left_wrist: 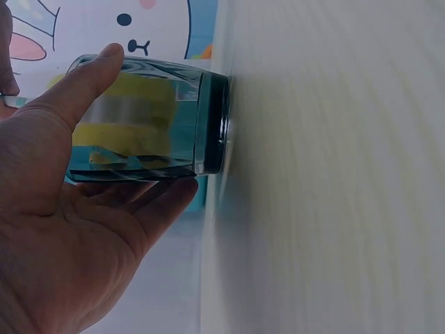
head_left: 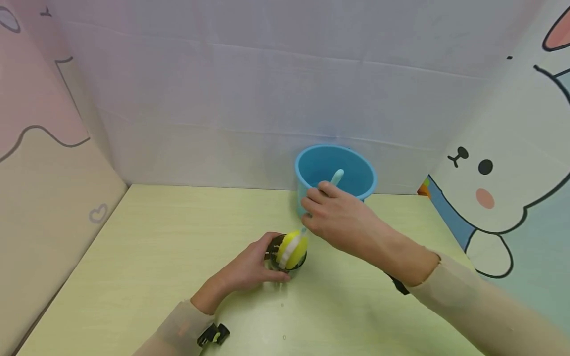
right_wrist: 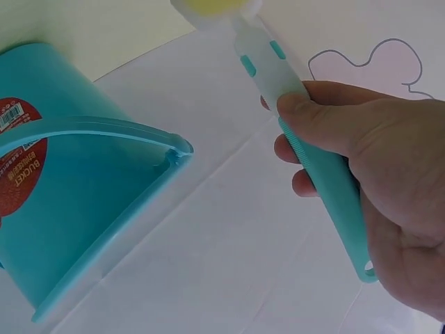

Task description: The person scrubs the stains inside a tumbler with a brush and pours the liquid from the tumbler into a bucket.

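Observation:
My left hand (head_left: 247, 264) grips a dark see-through glass (left_wrist: 186, 129), thumb on one side and fingers round the other. In the left wrist view the glass's thick base is right at the tabletop. Inside the glass sits the yellow and white sponge head (head_left: 293, 249) of a cup brush, its upper part showing above the rim in the head view. With fingers and thumb round its teal handle (right_wrist: 327, 191), my right hand (head_left: 340, 215) holds the brush at a slant over the glass.
Behind my right hand a blue bucket (head_left: 301, 195) stands near the back wall (head_left: 213, 99); its carrying handle (right_wrist: 90, 125) and red label show in the right wrist view. The pale tabletop (head_left: 156, 237) meets printed cartoon panels on both sides.

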The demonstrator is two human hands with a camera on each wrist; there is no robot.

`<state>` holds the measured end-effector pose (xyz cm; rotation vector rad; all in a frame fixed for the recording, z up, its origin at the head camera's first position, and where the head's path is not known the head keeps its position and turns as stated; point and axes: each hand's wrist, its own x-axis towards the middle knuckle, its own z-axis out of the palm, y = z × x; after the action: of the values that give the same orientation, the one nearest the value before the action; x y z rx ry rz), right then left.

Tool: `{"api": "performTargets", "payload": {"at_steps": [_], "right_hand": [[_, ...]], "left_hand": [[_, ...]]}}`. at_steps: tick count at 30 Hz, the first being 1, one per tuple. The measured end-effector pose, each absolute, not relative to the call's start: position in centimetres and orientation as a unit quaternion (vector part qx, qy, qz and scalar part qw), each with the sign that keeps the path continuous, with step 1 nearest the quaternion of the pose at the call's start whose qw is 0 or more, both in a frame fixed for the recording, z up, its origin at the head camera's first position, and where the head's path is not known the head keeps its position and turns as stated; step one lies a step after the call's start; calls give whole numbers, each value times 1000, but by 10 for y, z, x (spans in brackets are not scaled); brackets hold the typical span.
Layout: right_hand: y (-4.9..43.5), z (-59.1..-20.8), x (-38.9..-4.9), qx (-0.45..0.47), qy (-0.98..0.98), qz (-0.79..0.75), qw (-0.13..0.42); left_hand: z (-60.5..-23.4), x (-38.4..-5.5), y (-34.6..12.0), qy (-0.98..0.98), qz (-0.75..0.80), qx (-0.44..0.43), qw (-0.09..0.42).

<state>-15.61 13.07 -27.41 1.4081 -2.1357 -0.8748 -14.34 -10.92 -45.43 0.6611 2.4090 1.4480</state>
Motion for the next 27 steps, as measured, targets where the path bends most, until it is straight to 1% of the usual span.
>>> {"api": "performTargets", "payload": {"at_steps": [15, 27], "right_hand": [[130, -266, -153, 512, -773, -321, 193], [131, -266, -153, 519, -773, -308, 194]], "left_hand": [[-453, -144, -109, 825, 501, 225, 134], [-453, -142, -109, 828, 498, 226, 129]]}}
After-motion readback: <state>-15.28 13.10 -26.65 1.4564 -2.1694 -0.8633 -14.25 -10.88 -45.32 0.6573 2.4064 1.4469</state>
